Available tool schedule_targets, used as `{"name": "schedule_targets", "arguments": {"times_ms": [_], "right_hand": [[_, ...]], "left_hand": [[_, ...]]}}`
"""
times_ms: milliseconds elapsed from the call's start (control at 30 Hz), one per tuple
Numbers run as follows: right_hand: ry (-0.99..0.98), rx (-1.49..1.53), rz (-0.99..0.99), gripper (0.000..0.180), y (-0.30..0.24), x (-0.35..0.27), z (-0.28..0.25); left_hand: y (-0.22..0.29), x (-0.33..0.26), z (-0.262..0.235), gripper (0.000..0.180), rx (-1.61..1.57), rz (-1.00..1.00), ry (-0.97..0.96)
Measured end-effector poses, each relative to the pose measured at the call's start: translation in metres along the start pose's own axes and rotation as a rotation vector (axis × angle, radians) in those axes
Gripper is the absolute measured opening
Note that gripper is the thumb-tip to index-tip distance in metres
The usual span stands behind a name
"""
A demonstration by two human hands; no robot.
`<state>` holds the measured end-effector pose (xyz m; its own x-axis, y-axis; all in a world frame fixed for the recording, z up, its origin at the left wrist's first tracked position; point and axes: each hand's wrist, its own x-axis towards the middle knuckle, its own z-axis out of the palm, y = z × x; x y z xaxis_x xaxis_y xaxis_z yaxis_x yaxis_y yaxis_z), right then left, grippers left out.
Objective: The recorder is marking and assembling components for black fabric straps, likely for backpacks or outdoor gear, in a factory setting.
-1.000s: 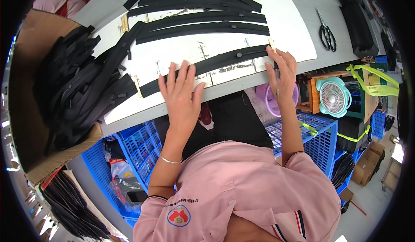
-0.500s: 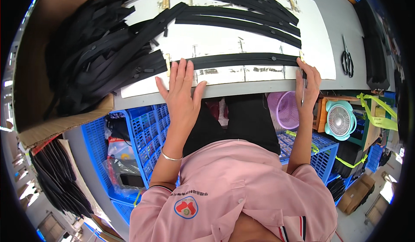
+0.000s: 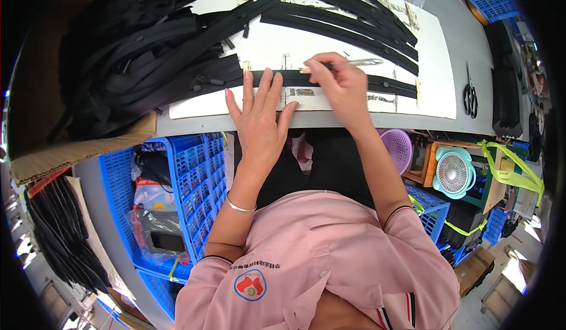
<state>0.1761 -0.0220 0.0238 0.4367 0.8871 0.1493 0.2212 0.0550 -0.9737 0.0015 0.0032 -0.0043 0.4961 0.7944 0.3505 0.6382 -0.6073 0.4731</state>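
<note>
A black zipper strip (image 3: 394, 86) with a small puller lies straight across a marked white board (image 3: 437, 58). My left hand (image 3: 259, 117) rests flat near the strip's left end, fingers spread over it. My right hand (image 3: 345, 94), slightly blurred, is at the middle of the strip, closed on a slim pen (image 3: 364, 62) whose silver end points right. The pen's tip is hard to make out beside my fingers. More black zipper strips (image 3: 342, 32) lie on the far part of the board.
A heap of black zippers (image 3: 135, 53) spills from a cardboard box (image 3: 82, 148) at left. Black scissors (image 3: 470, 99) lie right of the board, near a stack of black pieces (image 3: 506, 94). Below the table are blue crates (image 3: 197, 182), a purple basket (image 3: 396, 150) and a turquoise fan (image 3: 454, 172).
My right hand has moved left from the strip's right end to its middle, and the pen has swung from pointing down to pointing right. My left hand stays flat on the strip.
</note>
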Motion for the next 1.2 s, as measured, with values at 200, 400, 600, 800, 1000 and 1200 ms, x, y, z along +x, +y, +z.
{"name": "schedule_targets", "arguments": {"times_ms": [200, 400, 600, 800, 1000, 1200], "right_hand": [[-0.133, -0.257, -0.011, 0.019, 0.008, 0.009, 0.016], [-0.139, -0.351, -0.045, 0.020, 0.011, 0.010, 0.019], [-0.104, -0.413, -0.084, 0.021, 0.007, 0.009, 0.023], [-0.218, -0.301, 0.024, 0.021, 0.009, 0.007, 0.013], [-0.186, -0.286, -0.112, 0.021, 0.011, 0.006, 0.016], [-0.198, -0.244, -0.088, 0.018, 0.011, 0.002, 0.004]], "left_hand": [[0.000, -0.001, -0.002, 0.055, -0.014, -0.013, -0.011], [0.000, -0.001, -0.002, 0.056, -0.022, -0.015, -0.012], [0.000, -0.001, -0.001, 0.056, -0.001, -0.002, 0.003], [-0.001, -0.001, -0.001, 0.055, -0.003, -0.005, 0.005], [0.000, 0.000, 0.000, 0.054, -0.011, -0.007, 0.009], [0.002, 0.000, -0.002, 0.054, -0.020, -0.012, -0.026]]}}
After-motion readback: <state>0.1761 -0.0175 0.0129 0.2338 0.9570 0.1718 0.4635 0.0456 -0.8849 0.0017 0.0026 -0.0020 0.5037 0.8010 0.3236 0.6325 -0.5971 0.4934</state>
